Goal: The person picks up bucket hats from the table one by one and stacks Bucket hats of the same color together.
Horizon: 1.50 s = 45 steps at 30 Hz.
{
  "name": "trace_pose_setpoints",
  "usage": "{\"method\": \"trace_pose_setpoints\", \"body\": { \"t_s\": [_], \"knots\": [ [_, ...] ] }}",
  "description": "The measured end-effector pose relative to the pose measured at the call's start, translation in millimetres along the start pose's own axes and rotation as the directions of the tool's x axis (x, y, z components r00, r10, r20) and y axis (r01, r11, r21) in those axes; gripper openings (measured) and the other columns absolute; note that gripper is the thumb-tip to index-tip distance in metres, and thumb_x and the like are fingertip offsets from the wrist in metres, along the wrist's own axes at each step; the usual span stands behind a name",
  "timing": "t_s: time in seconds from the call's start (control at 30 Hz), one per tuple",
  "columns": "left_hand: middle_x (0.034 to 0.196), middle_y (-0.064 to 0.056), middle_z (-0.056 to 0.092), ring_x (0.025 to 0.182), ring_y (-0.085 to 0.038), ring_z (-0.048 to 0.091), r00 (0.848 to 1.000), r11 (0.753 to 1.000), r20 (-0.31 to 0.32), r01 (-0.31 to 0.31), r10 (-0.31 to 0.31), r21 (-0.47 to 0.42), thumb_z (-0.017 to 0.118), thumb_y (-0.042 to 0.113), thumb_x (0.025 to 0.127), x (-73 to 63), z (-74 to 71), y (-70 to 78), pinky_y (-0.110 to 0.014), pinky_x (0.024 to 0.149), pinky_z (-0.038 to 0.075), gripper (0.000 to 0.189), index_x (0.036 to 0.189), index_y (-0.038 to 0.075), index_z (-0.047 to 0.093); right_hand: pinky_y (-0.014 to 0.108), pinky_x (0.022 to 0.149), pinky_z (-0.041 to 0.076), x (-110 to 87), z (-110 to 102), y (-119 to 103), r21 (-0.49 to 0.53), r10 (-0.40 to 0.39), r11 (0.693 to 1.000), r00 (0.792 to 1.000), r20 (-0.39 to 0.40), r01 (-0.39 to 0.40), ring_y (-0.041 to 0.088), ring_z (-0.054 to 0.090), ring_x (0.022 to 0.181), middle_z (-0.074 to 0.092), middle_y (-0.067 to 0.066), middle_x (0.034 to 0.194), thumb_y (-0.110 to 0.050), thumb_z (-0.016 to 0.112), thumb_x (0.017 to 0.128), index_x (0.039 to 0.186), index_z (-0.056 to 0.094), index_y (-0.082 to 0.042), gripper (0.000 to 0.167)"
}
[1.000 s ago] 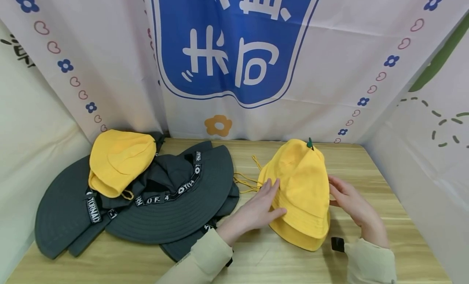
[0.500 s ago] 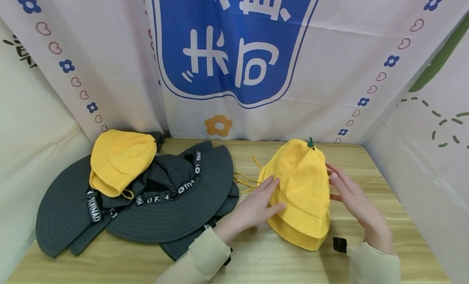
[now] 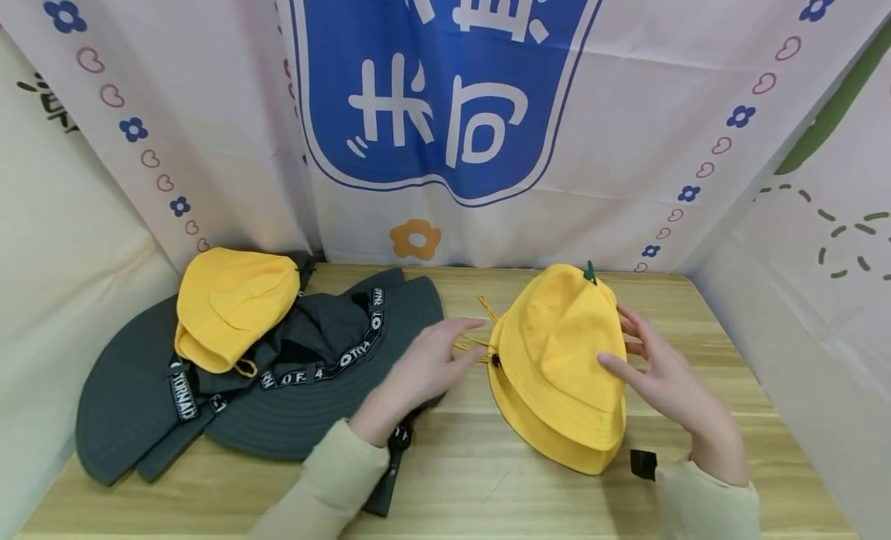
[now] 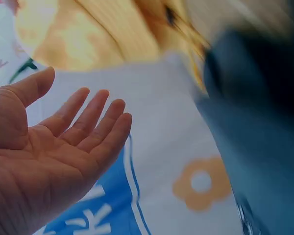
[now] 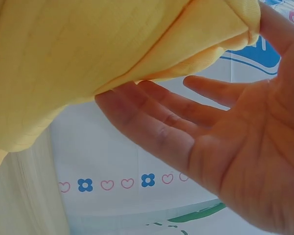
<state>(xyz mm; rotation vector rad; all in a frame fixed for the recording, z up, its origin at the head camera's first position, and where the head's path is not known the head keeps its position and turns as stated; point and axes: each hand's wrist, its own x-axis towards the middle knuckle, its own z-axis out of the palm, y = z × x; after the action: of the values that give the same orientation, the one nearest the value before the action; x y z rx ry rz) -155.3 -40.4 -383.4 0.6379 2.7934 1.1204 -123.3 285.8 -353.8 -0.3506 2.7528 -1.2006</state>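
Resting atop dark hats [image 3: 278, 420], small yellow hat [image 3: 235, 304] is seen at left. Left hand [image 3: 428, 366] is held near cords [image 3: 480, 341], thumb and fingers apart. Green-stemmed yellow hat [image 3: 553, 362] is set on table [image 3: 487, 478]; its right side is touched by right hand [image 3: 671, 385], fingers nearly straight, thumb spread across front.

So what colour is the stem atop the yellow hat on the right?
The stem is dark green; the head view shows it best.

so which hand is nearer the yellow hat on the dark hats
Left. The left hand is apart from that yellow hat, to its right; the right hand is farther right, touching the other yellow headwear.
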Motion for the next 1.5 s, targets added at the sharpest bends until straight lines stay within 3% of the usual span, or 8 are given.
{"method": "trace_pose_setpoints", "body": {
  "t_s": [0.47,0.57,0.7,0.77,0.87,1.1,1.33,1.5],
  "knots": [
    [0.131,-0.023,0.064,0.117,-0.041,0.060,0.971,0.946,-0.219,0.159,-0.098,0.282,0.061,0.024,0.099,-55.5,-103.8,-102.9,-0.059,0.098,0.046,0.040,0.134,0.005,0.061,0.051,0.094,0.056,-1.6,-1.7,1.0,-0.061,0.044,0.997,0.999,0.027,-0.042,0.047,0.049,0.133,0.038,0.026,0.154,-0.039,0.062,0.099,0.161,0.012,-0.008,0.085],
    [0.135,-0.029,0.058,0.123,-0.051,0.050,0.942,0.925,-0.316,0.216,-0.113,0.312,0.062,0.023,0.098,-66.7,-124.6,-120.8,-0.067,0.099,0.038,0.042,0.134,0.001,0.059,0.053,0.095,0.055,-2.2,-1.6,2.0,-0.070,0.049,0.996,0.999,0.023,-0.048,0.047,0.049,0.133,0.038,0.026,0.154,-0.042,0.061,0.099,0.160,0.014,-0.008,0.085],
    [0.150,-0.037,0.032,0.131,-0.062,0.028,0.885,0.873,-0.398,0.377,-0.241,0.310,0.060,0.033,0.100,-80.5,-143.0,-143.5,-0.076,0.096,0.026,0.060,0.145,-0.003,0.044,0.053,0.095,0.054,-3.0,-1.6,2.9,-0.074,0.055,0.996,0.998,0.025,-0.053,0.048,0.049,0.133,0.039,0.026,0.153,-0.045,0.062,0.098,0.160,0.015,-0.008,0.086],
    [0.155,-0.040,0.016,0.132,-0.066,0.019,0.861,0.842,-0.393,0.451,-0.323,0.295,0.057,0.039,0.100,-86.8,-149.1,-153.2,-0.079,0.096,0.022,0.071,0.150,-0.005,0.033,0.054,0.096,0.054,-3.2,-1.7,3.1,-0.074,0.061,0.996,0.998,0.030,-0.059,0.047,0.049,0.133,0.039,0.025,0.153,-0.046,0.061,0.098,0.160,0.014,-0.008,0.087],
    [0.154,-0.046,0.005,0.130,-0.071,0.016,0.848,0.811,-0.361,0.500,-0.388,0.302,0.054,0.045,0.101,-94.5,-155.3,-163.6,-0.080,0.099,0.020,0.082,0.151,-0.012,0.023,0.055,0.097,0.053,-3.4,-2.0,3.2,-0.071,0.071,0.995,0.997,0.034,-0.069,0.047,0.048,0.134,0.038,0.025,0.154,-0.048,0.061,0.097,0.160,0.014,-0.008,0.088],
    [0.139,-0.049,0.028,0.121,-0.069,0.028,0.856,0.804,-0.277,0.509,-0.436,0.308,0.048,0.056,0.100,-100.4,-159.5,-169.2,-0.075,0.100,0.028,0.090,0.147,-0.018,0.025,0.056,0.097,0.053,-3.5,-2.8,3.4,-0.075,0.081,0.994,0.996,0.032,-0.079,0.047,0.048,0.134,0.039,0.025,0.154,-0.048,0.062,0.097,0.160,0.016,-0.007,0.088],
    [0.131,-0.050,0.036,0.110,-0.071,0.036,0.802,0.710,-0.268,0.597,-0.534,0.374,0.046,0.077,0.089,-106.3,-162.2,-170.4,-0.073,0.083,0.038,0.109,0.146,-0.014,0.031,0.057,0.098,0.052,-2.0,-2.7,3.0,-0.085,0.087,0.993,0.996,0.037,-0.084,0.047,0.049,0.134,0.040,0.024,0.153,-0.047,0.062,0.097,0.160,0.017,-0.008,0.086],
    [0.132,-0.047,0.041,0.111,-0.066,0.044,0.835,0.718,-0.210,0.546,-0.508,0.431,0.055,0.067,0.091,-109.2,-161.7,-170.4,-0.072,0.082,0.043,0.100,0.146,-0.014,0.032,0.056,0.098,0.052,-2.1,-3.2,2.5,-0.085,0.088,0.993,0.995,0.039,-0.084,0.046,0.050,0.133,0.040,0.024,0.153,-0.045,0.062,0.097,0.160,0.017,-0.008,0.086]
  ]
}}
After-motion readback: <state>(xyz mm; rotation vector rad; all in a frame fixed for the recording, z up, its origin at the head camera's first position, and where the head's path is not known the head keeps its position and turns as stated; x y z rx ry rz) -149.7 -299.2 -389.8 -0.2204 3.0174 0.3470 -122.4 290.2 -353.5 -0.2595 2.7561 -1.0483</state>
